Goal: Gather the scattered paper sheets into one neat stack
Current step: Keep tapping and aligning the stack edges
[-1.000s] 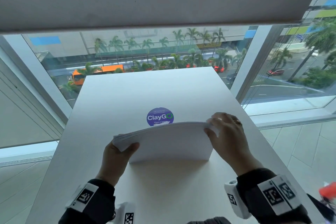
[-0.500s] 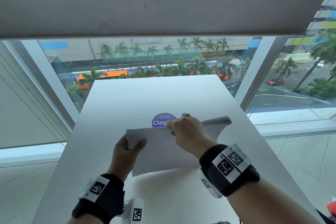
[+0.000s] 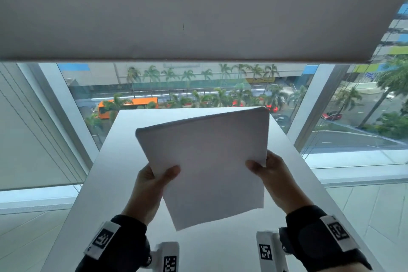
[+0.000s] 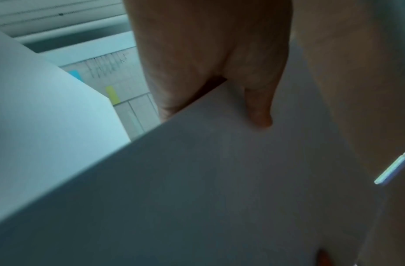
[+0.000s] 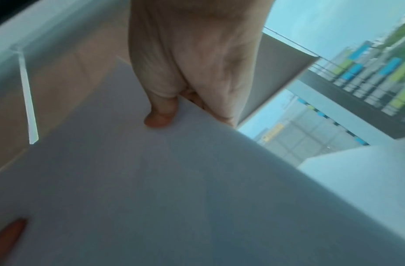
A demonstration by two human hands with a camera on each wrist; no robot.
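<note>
Head view, nearest: black wrist bands (image 3: pixel 318 240) with printed markers on both forearms, above the near edge of the white table (image 3: pixel 106 183). Left hand (image 3: pixel 152 185) clamped on the left side edge of the paper stack (image 3: pixel 207 161), thumb (image 3: pixel 171 171) on the front face, other fingers behind. Right hand (image 3: pixel 273 181) pinching the right side edge in the same way, thumb in front. Stack lifted off the surface, tilted, one corner pointing down toward the near edge, sheets seemingly flush, though blurred in both wrist views. Left wrist view: thumb (image 4: pixel 258 108) pressed flat on the paper. Right wrist view: thumb (image 5: pixel 160 115) likewise. Farther: window (image 3: pixel 176 86) beyond the far edge, grey roller blind (image 3: pixel 198 11) above, palm trees and orange bus (image 3: pixel 128 105) outside.
</note>
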